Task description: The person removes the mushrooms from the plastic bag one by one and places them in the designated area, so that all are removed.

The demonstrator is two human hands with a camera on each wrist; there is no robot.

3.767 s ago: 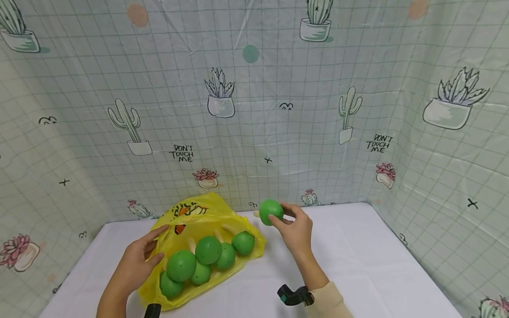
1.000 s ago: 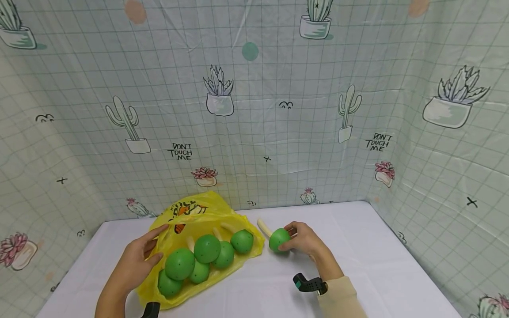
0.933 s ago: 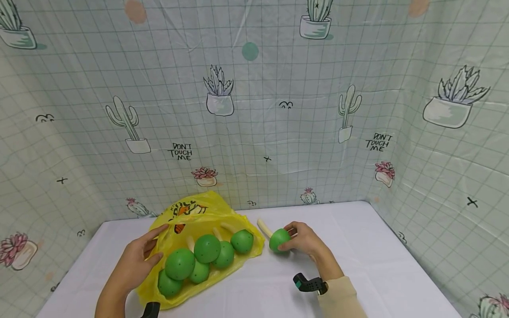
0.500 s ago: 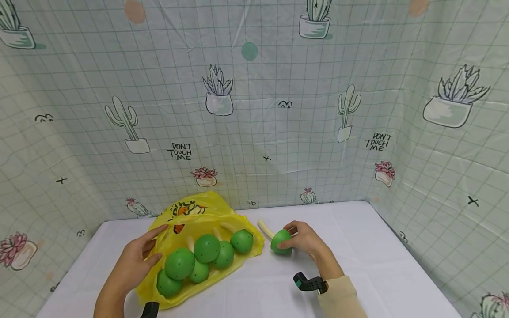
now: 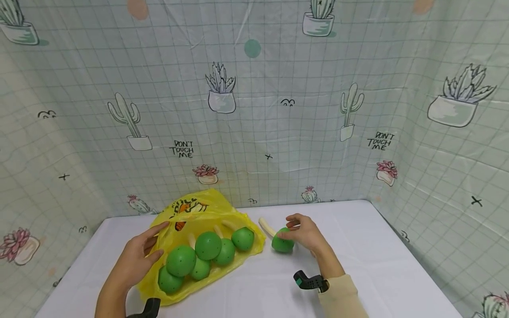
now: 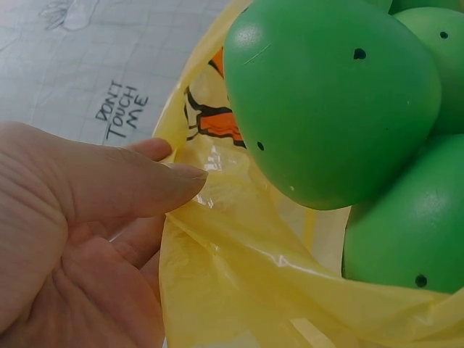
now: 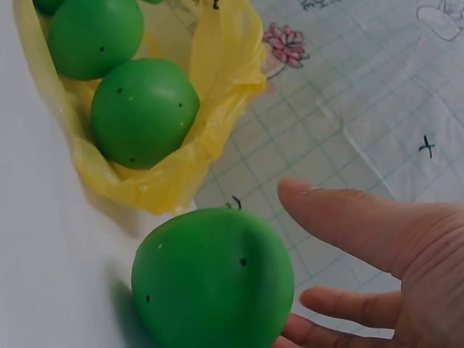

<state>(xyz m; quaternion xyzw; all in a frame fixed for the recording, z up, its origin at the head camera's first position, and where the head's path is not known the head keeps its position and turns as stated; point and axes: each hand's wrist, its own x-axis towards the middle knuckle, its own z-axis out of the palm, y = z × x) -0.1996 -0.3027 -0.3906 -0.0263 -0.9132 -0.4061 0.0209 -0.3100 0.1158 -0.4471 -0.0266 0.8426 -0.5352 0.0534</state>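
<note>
A yellow plastic bag (image 5: pixel 214 199) lies with its mouth spread toward me. My left hand (image 5: pixel 133 258) pinches its left rim, the thumb inside and the fingers behind the film, as the left wrist view shows. Several toy mushrooms with black-dotted green caps (image 5: pixel 180 261) and cream stems lie in it. Right of the bag, one more green mushroom (image 5: pixel 283 244) rests on the table, its stem (image 5: pixel 266 226) pointing back and left. My right hand (image 5: pixel 308 234) hovers beside that cap with fingers spread; in the right wrist view the thumb (image 7: pixel 341 221) is apart from it.
A white cloth covers the table (image 5: pixel 381 260). Behind and to both sides hangs a grid-patterned curtain (image 5: pixel 254 132) printed with cacti and succulents. A black camera mount (image 5: pixel 310 281) sits on the right wrist, at the edge of a beige sleeve (image 5: pixel 342 298).
My right hand carried the mushroom from above down onto the table, right of the bag. Just now its fingers loosened and rose off the cap. The left hand stayed at the bag's rim.
</note>
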